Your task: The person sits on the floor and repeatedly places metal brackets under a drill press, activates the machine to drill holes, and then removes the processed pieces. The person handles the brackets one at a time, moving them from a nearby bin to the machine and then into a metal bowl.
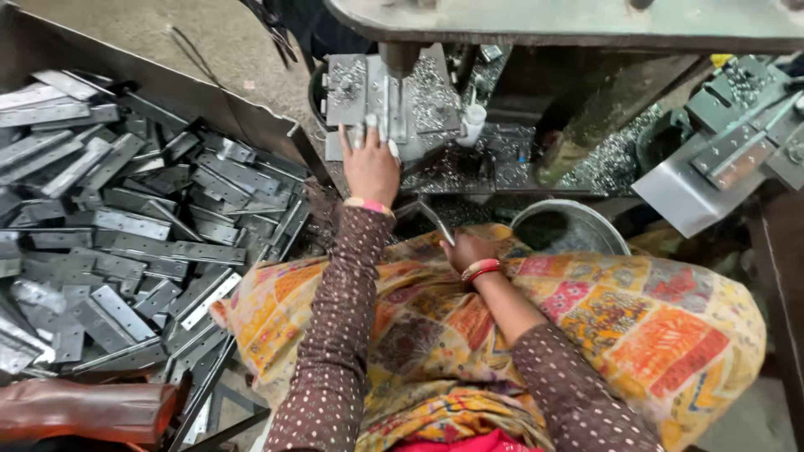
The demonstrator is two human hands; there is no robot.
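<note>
My left hand (369, 166) reaches forward onto the grey metal fixture (347, 88) of a press, its fingers spread over a flat metal piece under the ram (397, 57). My right hand (467, 249) rests on my lap, closed on a thin metal strip (435, 219) that points up and left. A patterned yellow and orange cloth (636, 318) covers my knees. Both arms wear brown dotted sleeves and wrist bangles.
A big heap of grey metal hinge plates (126, 226) fills a bin on the left. A round metal bowl (569, 226) sits ahead of my right knee. Shiny metal chips (615, 159) litter the press base. More plates (737, 151) lie at the right. A brown object (84, 410) lies bottom left.
</note>
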